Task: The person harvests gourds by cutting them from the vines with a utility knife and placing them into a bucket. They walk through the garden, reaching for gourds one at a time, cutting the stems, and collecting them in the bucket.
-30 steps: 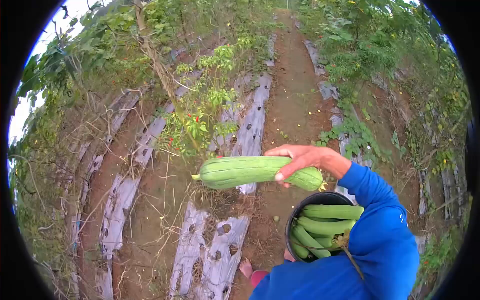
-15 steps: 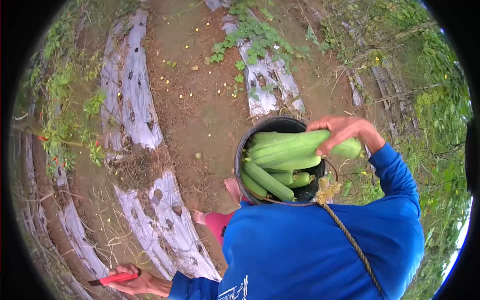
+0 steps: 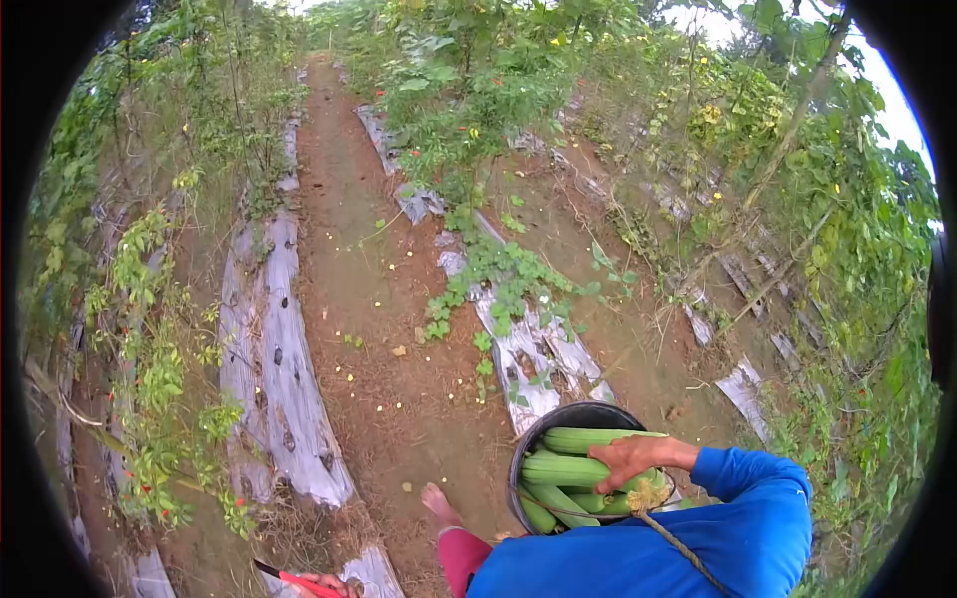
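Note:
A black bucket (image 3: 517,468) hangs against the front of my body, full of long green luffa gourds (image 3: 560,469). My right hand (image 3: 630,460) is over the bucket, its fingers and thumb closed around a luffa gourd lying among the others. A twisted rope (image 3: 683,551) with a frayed yellowish knot runs from the bucket's rim across my blue top. Low at the left edge of my body, my left hand (image 3: 327,584) is wrapped around a red-handled knife (image 3: 304,582) with a dark blade pointing left. The lower part of that hand is cut off by the frame.
A dirt path (image 3: 344,229) runs ahead between strips of torn silvery plastic mulch (image 3: 284,369). Chilli plants with red fruits (image 3: 140,369) stand at the left. A leafy vine (image 3: 508,279) creeps over the mulch, and slanting poles (image 3: 788,149) with climbing plants rise at right.
My view has tilted up, showing more of the path ahead. My right hand has lowered the luffa gourd further into the bucket. The knife stays in my left hand.

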Demonstrator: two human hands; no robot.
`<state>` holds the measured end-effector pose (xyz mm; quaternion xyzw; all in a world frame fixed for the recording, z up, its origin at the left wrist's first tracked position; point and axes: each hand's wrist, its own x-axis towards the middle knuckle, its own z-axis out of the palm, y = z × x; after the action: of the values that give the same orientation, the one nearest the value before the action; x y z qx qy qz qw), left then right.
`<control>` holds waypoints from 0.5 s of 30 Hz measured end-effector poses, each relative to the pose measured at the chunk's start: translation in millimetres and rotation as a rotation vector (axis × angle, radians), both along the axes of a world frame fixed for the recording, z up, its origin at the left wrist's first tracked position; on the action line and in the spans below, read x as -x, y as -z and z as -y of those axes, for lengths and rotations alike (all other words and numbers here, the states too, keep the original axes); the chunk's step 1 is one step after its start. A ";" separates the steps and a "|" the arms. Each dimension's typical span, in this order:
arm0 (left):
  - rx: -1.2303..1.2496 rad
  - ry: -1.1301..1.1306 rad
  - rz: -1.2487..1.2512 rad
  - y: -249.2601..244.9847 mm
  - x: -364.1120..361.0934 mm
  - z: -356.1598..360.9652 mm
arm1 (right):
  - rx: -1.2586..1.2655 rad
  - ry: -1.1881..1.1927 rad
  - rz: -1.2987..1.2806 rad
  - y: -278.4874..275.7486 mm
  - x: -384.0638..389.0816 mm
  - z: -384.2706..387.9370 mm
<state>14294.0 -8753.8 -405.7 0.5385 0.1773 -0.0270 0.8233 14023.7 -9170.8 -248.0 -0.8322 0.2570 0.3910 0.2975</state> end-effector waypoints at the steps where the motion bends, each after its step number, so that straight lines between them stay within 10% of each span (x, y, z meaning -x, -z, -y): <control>1: 0.002 0.028 -0.010 8.3 -16.1 12.0 | 0.077 -0.037 0.013 -1.9 -14.9 4.3; 15: -0.094 0.637 0.263 -68.4 -259.7 244.3 | 0.284 -0.229 0.334 9.1 -212.8 57.8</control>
<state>14553.7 -8998.1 -337.3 0.6029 -0.1062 -0.2046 0.7638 14236.5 -9228.6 -257.1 -0.9424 0.1607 0.2391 0.1699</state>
